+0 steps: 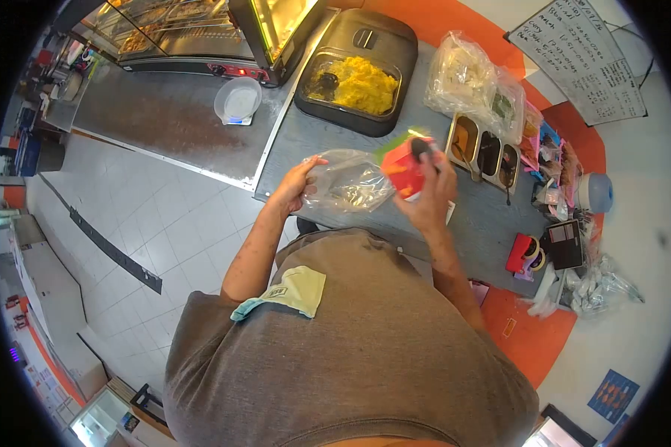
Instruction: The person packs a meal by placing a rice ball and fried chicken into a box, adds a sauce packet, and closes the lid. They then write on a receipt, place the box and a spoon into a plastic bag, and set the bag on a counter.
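Observation:
My left hand [297, 185] pinches the edge of a clear plastic bag [349, 177], whose mouth spreads toward the right. In my right hand [434, 195] is a red and green carton [404, 168], tilted and a little blurred, right at the bag's right edge. A dark round shape shows at the carton's top, by my fingers. Beyond the bag sits a black food warmer [365, 123] holding yellow rice [365, 86]. Steel sauce pans [475, 173] with brown and dark contents and spoons stand just beyond my right hand.
A glass-fronted heated display [194, 37] stands at the back left, with a white round tub [238, 100] before it. Filled plastic bags [466, 74] lie at the back right. Tape rolls [533, 255] and a dark card reader-like box [563, 244] line the right edge.

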The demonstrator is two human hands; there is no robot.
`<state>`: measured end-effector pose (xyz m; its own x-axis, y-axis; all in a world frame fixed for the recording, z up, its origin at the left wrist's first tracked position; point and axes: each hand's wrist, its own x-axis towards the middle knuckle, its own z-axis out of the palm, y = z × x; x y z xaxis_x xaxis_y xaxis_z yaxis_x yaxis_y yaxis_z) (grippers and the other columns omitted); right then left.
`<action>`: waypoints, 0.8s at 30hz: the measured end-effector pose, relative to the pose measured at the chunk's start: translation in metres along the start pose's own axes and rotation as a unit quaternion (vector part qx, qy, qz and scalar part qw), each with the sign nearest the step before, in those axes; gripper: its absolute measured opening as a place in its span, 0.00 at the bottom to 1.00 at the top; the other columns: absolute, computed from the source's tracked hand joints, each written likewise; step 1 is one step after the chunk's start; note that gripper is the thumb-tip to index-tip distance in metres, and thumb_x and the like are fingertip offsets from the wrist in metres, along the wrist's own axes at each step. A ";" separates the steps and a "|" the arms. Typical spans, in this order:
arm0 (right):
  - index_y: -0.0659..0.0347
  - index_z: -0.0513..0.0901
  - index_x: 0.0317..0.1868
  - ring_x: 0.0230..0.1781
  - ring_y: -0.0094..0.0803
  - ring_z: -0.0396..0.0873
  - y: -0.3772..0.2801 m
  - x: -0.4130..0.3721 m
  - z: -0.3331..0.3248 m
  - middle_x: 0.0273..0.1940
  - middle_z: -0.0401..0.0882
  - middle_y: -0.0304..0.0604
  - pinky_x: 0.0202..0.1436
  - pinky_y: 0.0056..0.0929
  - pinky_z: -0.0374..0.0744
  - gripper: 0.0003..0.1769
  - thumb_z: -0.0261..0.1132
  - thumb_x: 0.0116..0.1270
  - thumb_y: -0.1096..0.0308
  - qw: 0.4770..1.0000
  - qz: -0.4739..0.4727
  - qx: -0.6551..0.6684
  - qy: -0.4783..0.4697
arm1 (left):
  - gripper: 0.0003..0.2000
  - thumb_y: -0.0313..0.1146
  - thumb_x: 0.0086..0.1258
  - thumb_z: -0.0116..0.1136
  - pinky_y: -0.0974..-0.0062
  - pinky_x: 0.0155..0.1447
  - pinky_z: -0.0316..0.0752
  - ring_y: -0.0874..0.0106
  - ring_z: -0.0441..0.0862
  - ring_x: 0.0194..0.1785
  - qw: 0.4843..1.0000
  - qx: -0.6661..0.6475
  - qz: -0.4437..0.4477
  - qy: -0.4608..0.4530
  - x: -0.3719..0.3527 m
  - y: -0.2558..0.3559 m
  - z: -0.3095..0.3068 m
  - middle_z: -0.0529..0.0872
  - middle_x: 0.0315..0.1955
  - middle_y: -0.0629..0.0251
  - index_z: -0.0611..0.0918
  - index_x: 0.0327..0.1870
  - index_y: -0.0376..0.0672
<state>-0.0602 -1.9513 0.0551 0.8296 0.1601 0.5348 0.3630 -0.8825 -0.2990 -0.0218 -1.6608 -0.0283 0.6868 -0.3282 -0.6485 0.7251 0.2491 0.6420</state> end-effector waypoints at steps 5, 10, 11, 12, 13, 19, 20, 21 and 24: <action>0.39 0.63 0.62 0.60 0.53 0.64 -0.048 0.008 0.043 0.63 0.58 0.53 0.60 0.57 0.66 0.50 0.80 0.35 0.60 0.918 -0.245 0.309 -0.046 | 0.20 0.51 0.74 0.46 0.75 0.36 0.76 0.78 0.76 0.36 0.991 -0.056 0.007 -0.124 0.003 -0.009 0.020 0.79 0.38 0.66 0.74 0.59 0.50; 0.35 0.63 0.65 0.62 0.52 0.63 -0.025 -0.034 0.111 0.63 0.60 0.51 0.64 0.57 0.64 0.52 0.78 0.35 0.61 0.888 -0.292 0.298 -0.190 | 0.25 0.52 0.72 0.46 0.62 0.58 0.76 0.69 0.77 0.57 0.986 -0.071 -0.075 -0.133 -0.009 -0.005 -0.012 0.78 0.57 0.60 0.70 0.65 0.47; 0.34 0.62 0.66 0.62 0.51 0.63 -0.021 -0.034 0.110 0.63 0.60 0.49 0.64 0.56 0.64 0.53 0.78 0.35 0.62 0.886 -0.245 0.301 -0.254 | 0.24 0.49 0.72 0.49 0.68 0.47 0.79 0.72 0.80 0.49 0.992 -0.040 -0.078 -0.092 -0.020 -0.002 -0.019 0.80 0.53 0.63 0.71 0.65 0.48; 0.34 0.62 0.66 0.62 0.51 0.63 -0.015 -0.033 0.109 0.63 0.60 0.49 0.64 0.56 0.64 0.53 0.78 0.35 0.62 0.883 -0.250 0.304 -0.255 | 0.24 0.49 0.72 0.49 0.68 0.47 0.79 0.72 0.80 0.49 0.992 -0.042 -0.075 -0.088 -0.010 -0.018 -0.034 0.80 0.53 0.63 0.71 0.65 0.48; 0.33 0.62 0.67 0.63 0.50 0.63 -0.015 -0.023 0.096 0.63 0.61 0.48 0.65 0.54 0.63 0.54 0.78 0.35 0.62 0.886 -0.242 0.216 -0.330 | 0.22 0.47 0.73 0.48 0.77 0.38 0.72 0.77 0.76 0.39 0.996 0.035 -0.044 -0.074 0.012 -0.048 -0.055 0.81 0.50 0.65 0.72 0.64 0.50; 0.30 0.57 0.70 0.64 0.48 0.63 -0.026 -0.007 0.101 0.64 0.62 0.46 0.65 0.52 0.63 0.56 0.77 0.38 0.62 0.861 -0.234 -0.035 -0.449 | 0.19 0.44 0.70 0.53 0.78 0.35 0.71 0.77 0.78 0.39 0.943 0.170 0.247 0.144 0.005 -0.061 0.009 0.83 0.40 0.62 0.78 0.60 0.49; 0.30 0.56 0.70 0.65 0.49 0.62 -0.023 -0.007 0.108 0.65 0.62 0.47 0.65 0.54 0.63 0.57 0.77 0.38 0.62 0.863 -0.209 -0.018 -0.460 | 0.19 0.44 0.70 0.53 0.78 0.35 0.71 0.77 0.78 0.39 0.943 0.172 0.247 0.145 0.009 -0.067 0.009 0.83 0.40 0.62 0.78 0.60 0.49; 0.29 0.55 0.70 0.66 0.49 0.61 -0.020 -0.006 0.113 0.65 0.61 0.47 0.64 0.55 0.63 0.58 0.77 0.39 0.63 0.864 -0.184 -0.002 -0.469 | 0.19 0.45 0.68 0.55 0.76 0.33 0.72 0.75 0.80 0.38 0.886 0.265 0.308 0.222 0.012 -0.072 0.008 0.84 0.38 0.60 0.79 0.57 0.47; 0.32 0.56 0.70 0.64 0.51 0.62 -0.012 -0.006 0.117 0.65 0.61 0.47 0.64 0.56 0.63 0.55 0.77 0.40 0.59 0.882 -0.144 0.001 -0.449 | 0.19 0.46 0.65 0.60 0.75 0.24 0.72 0.71 0.81 0.27 0.786 0.370 0.376 0.324 0.008 -0.083 0.003 0.83 0.27 0.58 0.82 0.49 0.42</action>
<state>-0.0205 -1.8897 -0.0368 0.7042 0.6638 -0.2521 0.6132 -0.7475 -0.2554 -0.0772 -1.6868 -0.0856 0.9621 0.2501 0.1088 0.0404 -0.5251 0.8501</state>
